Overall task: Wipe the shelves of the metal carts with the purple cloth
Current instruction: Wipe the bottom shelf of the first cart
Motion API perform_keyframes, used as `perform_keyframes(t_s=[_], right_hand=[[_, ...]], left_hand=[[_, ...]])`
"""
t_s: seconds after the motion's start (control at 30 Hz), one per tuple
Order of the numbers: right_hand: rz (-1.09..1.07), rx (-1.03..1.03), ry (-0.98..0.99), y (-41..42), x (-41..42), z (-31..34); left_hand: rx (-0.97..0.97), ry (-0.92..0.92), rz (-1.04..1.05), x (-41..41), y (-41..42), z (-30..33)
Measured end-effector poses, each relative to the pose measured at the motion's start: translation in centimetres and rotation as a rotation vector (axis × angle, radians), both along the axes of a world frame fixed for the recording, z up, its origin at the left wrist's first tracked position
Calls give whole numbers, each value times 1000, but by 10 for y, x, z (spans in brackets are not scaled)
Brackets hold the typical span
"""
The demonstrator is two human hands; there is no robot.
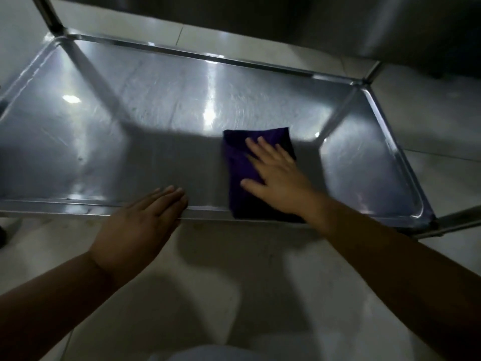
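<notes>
Purple cloth (240, 175): folded, flat on the low metal shelf (145, 142), right of centre, near edge at the front rim.
Right hand (277, 175): fingers spread straight, palm pressing down on the cloth, no pinching.
Left hand (140, 222): flat and relaxed, fingertips over the front rim, probably touching it.
Floor (234, 269): pale tile.

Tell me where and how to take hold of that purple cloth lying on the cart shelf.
Take the purple cloth at its near edge, which reaches the shelf's front rim, coming from the front. It looks folded and lies flat, so a pinch grip under that edge probably works best. The right hand presses flat on it with straight fingers; the left hand rests at the front rim.
</notes>
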State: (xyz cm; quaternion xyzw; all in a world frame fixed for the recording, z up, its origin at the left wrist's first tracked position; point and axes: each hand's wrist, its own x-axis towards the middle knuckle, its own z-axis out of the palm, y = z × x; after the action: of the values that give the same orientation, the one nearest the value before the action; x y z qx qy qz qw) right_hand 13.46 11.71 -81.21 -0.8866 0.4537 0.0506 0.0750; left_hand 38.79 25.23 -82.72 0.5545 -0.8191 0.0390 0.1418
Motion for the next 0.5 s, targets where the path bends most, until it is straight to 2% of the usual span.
perform_keyframes(t_s=[0.1,0.23,0.3,0.4,0.5], right_hand=[[-292,-71,-68,-44,-55,-1],[-740,-121,-3,-74,-144,10],[-906,-93,8,-70,-156,11],[-1013,-54,33,-52,-133,10],[-886,-22,61,-18,-93,10]], left_hand=[[13,-29,0,3,1,-1],[17,-79,-14,5,2,-3],[3,-81,-16,5,2,-3],[2,-77,-23,5,1,-1],[57,-64,-31,4,1,1]])
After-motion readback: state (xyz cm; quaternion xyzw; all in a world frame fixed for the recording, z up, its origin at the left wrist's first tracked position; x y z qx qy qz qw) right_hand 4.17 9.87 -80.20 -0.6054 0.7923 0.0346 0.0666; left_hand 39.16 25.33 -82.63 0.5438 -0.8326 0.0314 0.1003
